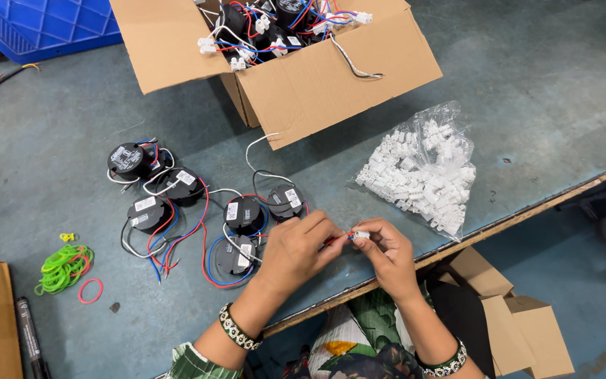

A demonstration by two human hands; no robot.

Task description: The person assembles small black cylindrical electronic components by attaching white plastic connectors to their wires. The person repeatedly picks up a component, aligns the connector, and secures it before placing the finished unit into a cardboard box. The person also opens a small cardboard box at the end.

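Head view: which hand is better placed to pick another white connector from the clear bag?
Probably the right hand: it lies nearer the clear bag of white connectors, though it now pinches a white connector. The left hand grips the red and blue wires.

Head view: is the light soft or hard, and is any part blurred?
Head view: soft, even light; faint shadow beneath the cardboard box; mild glare on the plastic bag; left hand and right hand look sharp.

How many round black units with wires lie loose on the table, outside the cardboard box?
6. Top left, right of it, below it, centre, rightmost, and lowest beside the left hand. More sit in the box, partly hidden.
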